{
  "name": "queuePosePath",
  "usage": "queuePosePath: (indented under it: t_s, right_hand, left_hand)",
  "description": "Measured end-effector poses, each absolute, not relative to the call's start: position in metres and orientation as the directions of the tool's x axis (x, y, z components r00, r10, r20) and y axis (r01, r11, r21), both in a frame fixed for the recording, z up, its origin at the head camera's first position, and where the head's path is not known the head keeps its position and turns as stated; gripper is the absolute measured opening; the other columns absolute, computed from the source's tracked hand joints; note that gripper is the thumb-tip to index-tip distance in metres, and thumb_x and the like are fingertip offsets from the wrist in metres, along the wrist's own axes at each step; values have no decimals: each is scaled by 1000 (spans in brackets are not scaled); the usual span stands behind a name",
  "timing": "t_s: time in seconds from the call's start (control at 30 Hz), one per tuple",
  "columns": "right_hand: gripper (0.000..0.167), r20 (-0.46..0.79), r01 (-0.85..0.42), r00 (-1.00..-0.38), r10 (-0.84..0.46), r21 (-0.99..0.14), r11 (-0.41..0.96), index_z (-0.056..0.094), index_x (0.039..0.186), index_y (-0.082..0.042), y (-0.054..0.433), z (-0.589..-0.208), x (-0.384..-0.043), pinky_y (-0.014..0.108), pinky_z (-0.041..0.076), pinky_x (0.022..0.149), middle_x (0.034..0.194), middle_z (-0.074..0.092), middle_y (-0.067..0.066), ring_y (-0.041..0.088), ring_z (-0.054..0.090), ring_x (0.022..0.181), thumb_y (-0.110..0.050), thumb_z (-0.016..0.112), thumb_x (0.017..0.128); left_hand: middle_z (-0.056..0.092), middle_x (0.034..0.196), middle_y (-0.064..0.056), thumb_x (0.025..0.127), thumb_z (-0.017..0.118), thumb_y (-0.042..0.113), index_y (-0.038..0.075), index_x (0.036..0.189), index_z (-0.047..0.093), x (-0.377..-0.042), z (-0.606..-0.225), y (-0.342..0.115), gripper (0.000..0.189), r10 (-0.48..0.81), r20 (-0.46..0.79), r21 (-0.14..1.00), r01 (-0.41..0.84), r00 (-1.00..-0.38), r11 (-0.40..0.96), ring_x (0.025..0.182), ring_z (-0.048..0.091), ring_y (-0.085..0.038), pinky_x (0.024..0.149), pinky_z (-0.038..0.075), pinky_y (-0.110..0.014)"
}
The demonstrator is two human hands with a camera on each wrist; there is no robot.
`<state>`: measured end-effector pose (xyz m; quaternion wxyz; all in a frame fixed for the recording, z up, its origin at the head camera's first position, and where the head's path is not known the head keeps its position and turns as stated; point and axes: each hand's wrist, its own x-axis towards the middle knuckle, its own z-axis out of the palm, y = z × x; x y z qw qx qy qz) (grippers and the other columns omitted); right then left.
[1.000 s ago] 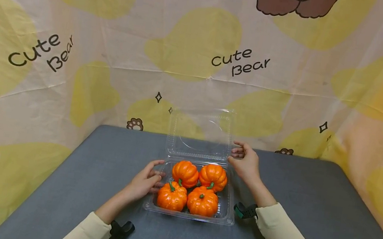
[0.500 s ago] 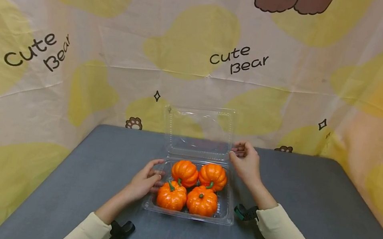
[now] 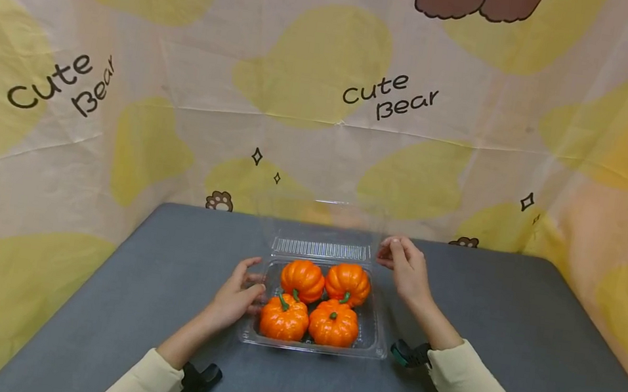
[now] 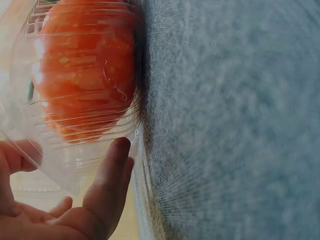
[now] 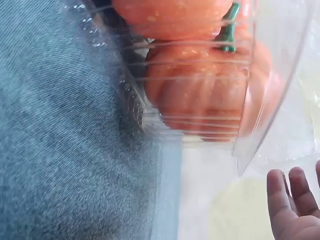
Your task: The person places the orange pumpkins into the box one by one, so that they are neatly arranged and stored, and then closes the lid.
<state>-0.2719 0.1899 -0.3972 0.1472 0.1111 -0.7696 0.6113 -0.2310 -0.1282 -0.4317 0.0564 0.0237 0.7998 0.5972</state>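
Note:
A clear plastic clamshell box (image 3: 313, 348) sits on the grey table with several small orange pumpkins (image 3: 284, 318) in its base. Its transparent lid (image 3: 321, 250) stands raised at the back, tilted toward me. At the box's left side is my left hand (image 3: 232, 298). In the left wrist view, its extended finger (image 4: 115, 155) touches the ribbed wall, and another fingertip shows by the rim. My right hand (image 3: 410, 271) is beside the lid's right edge, fingers slightly bent. In the right wrist view, its fingers (image 5: 276, 195) are near the lid, with no clear grip; contact is uncertain.
Behind the grey table (image 3: 112, 328) hangs a pale cloth (image 3: 287, 40) with yellow patches and bear prints. A dark band (image 3: 201, 378) is on the left wrist, another dark band (image 3: 411, 354) on the right.
The lid has tipped forward, its top edge lower now. My right hand has turned slightly at the lid's edge. The left hand stays at the box's side, and the pumpkins keep their arrangement.

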Motion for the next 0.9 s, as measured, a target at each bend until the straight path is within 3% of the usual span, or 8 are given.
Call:
queuePosePath:
  t_s: [0.3,0.5,0.77,0.9]
  right_hand:
    - [40,338,-337,-941,-35,-917,214,57,103,10,197,-400,-269,39,57,85,101,60,28,34,65,93,-23,34,105]
    - [41,300,-309,-951,-76,-931,195,56,99,11,201,-402,-265,41,55,88,103,59,27,35,63,99,-23,34,105]
    - [26,285,-316,-946,-157,-918,238,57,102,11,209,-407,-262,44,54,90,101,60,26,41,63,104,-12,45,101]
    - [26,278,-336,-936,-217,-893,301,59,106,8,215,-407,-258,37,56,86,105,61,24,26,63,99,-15,48,100]
  left_hand:
    - [45,140,-26,99,46,17,12,146,31,-226,-429,-128,50,113,-37,970,-9,-993,245,109,60,-37,74,58,-41]
    - [47,139,-26,100,43,16,12,145,33,-224,-430,-128,46,123,-18,976,9,-992,219,109,59,-39,77,58,-42]
    - [45,141,-30,104,35,23,7,148,27,-222,-428,-130,47,145,-8,982,20,-989,190,109,60,-43,81,57,-45]
    - [42,141,-34,105,29,25,3,148,24,-220,-425,-132,48,164,-2,987,24,-986,162,111,58,-47,84,56,-49]
